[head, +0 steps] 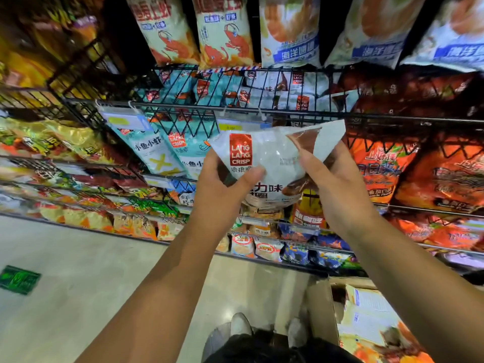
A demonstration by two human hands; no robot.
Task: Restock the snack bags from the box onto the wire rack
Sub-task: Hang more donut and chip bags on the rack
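A white snack bag (272,155) with a red "Lang Lang Crisp" label is held up in front of the black wire rack (235,107). My left hand (222,184) grips its lower left side, thumb across the front. My right hand (332,184) grips its right side. The bag hangs just below the rack's front rail, apart from the wire basket above, where more bags of the same brand (296,87) lie. The cardboard box (322,310) stands on the floor at the lower right, with more bags (372,318) inside.
Teal bags (162,153) fill the shelf to the left, orange-red bags (419,169) the shelf to the right. Shrimp-print bags (225,35) hang above. Lower shelves hold many small packs. My white shoes (241,324) stand on the pale floor beside the box.
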